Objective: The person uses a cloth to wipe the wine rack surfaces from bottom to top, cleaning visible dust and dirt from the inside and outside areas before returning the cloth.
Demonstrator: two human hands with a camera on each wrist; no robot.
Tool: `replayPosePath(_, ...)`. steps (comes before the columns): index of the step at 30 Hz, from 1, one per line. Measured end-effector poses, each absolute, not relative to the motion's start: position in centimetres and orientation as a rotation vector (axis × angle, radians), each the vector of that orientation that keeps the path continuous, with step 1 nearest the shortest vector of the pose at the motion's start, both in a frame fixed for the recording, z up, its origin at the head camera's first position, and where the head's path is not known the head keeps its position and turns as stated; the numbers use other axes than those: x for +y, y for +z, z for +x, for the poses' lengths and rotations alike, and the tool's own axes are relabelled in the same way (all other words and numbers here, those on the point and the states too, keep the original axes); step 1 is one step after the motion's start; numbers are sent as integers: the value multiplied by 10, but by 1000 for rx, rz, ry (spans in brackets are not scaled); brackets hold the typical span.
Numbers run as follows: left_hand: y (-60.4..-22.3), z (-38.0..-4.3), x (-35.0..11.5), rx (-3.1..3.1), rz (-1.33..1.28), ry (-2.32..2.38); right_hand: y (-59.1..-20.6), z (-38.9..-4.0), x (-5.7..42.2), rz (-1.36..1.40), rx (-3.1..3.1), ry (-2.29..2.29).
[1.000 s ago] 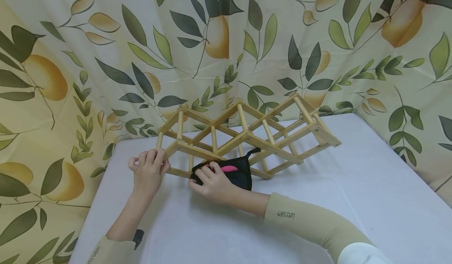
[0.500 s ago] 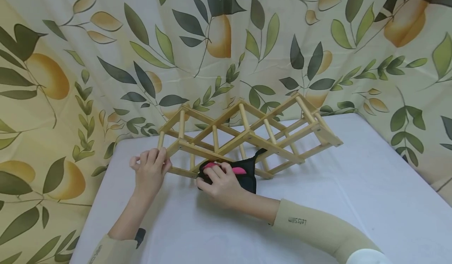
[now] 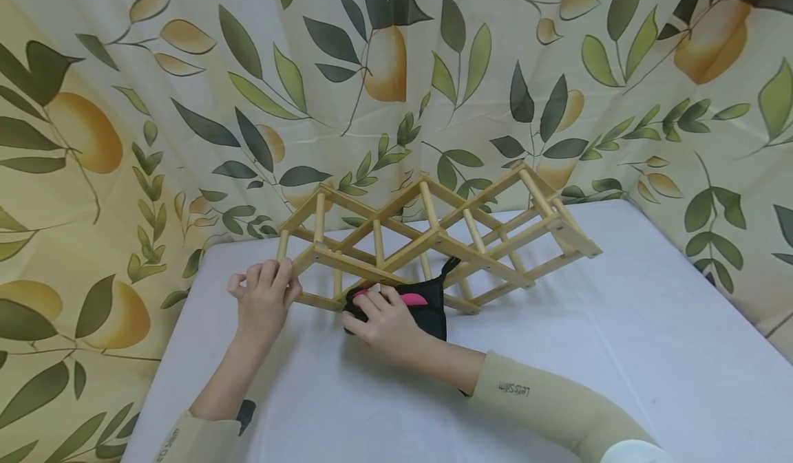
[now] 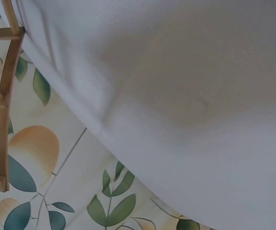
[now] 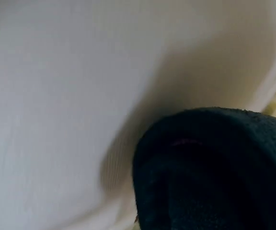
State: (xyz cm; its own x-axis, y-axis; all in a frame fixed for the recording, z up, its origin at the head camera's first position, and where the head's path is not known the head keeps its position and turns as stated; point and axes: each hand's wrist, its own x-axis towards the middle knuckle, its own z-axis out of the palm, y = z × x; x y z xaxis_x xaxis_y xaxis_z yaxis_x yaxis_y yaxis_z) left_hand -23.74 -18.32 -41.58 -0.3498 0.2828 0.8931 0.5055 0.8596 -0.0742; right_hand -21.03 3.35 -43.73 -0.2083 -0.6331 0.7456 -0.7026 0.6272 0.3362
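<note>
A folding wooden wine rack point(image 3: 436, 243) of slats and dowels stands in the head view, its left end held by my left hand point(image 3: 263, 301) with curled fingers. My right hand point(image 3: 387, 325) grips the left end of a black fabric pouch point(image 3: 430, 317) low against the rack's front. Bright pink point(image 3: 414, 299) shows at the pouch's opening, and a short black loop point(image 3: 451, 265) sticks up at its right corner. The right wrist view has the dark rounded pouch edge point(image 5: 200, 117) close up. Neither hand appears in its own wrist view; part of the rack point(image 4: 3, 120) does in the left one.
A white cloth covers the table point(image 3: 557, 380). Its far edge lies close behind the rack. A curtain point(image 3: 396, 71) printed with leaves and fruit hangs behind and to the left.
My right hand and the pouch have moved a little to the right and nearer to me, then slightly back left. My left hand and the rack stay almost still.
</note>
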Motion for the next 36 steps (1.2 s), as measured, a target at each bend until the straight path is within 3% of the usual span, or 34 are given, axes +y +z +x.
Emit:
replayPosePath(6, -416, -237, -182, -1961, -582, -274, -425, -214, 42, 940, -1868, 126)
replayPosePath(15, -417, -239, -182, -1946, -579, -252, -436, -212, 27, 1082, -1875, 86)
replayPosePath(24, -417, -238, -183, -1954, -571, -259, -420, -211, 36, 969, -1938, 163)
replayPosePath(36, -417, -238, -182, -1956, -572, -242, -434, -208, 29, 1041, -1940, 136)
